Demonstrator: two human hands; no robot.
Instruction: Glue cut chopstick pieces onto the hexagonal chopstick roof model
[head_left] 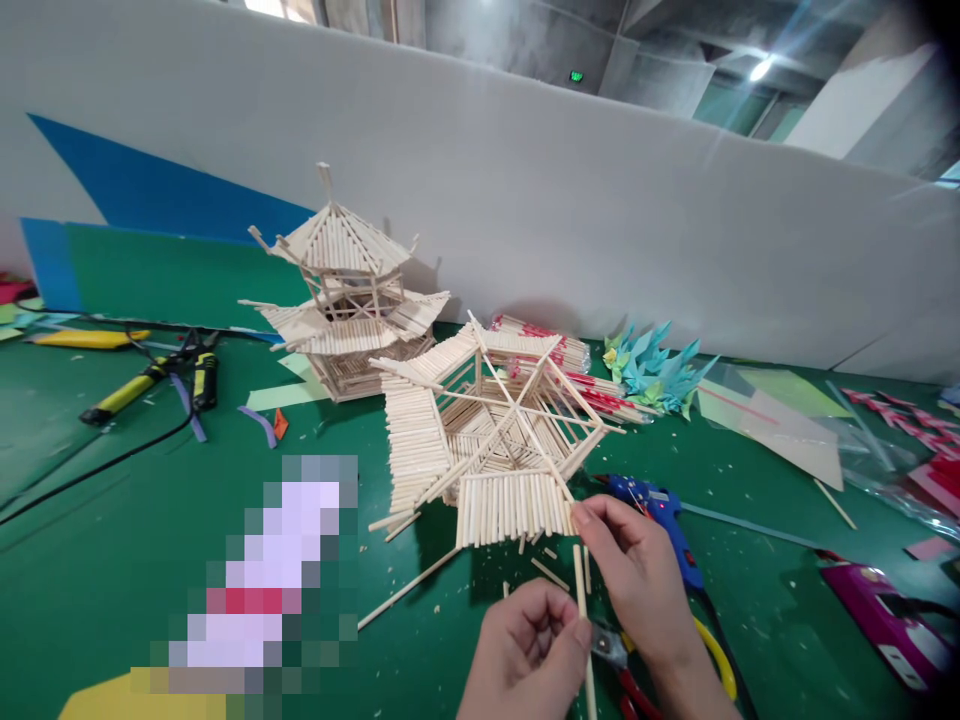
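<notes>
My left hand, low in the view, pinches a long thin wooden stick that points upward. Just right of it, my right hand has thumb and forefinger closed at the right end of the front roof panel, on what looks like a short wooden stick; the fingertips partly hide it. That panel, a row of sticks laid side by side, belongs to an open six-sided stick model with crossing beams on top. Pliers with red and yellow handles lie beneath my hands.
A two-tiered stick pagoda stands behind on the left. Blue glue gun lies right of the model, its cord trailing. Bundled sticks, teal folded paper, yellow-black pliers and a purple device are on the green table.
</notes>
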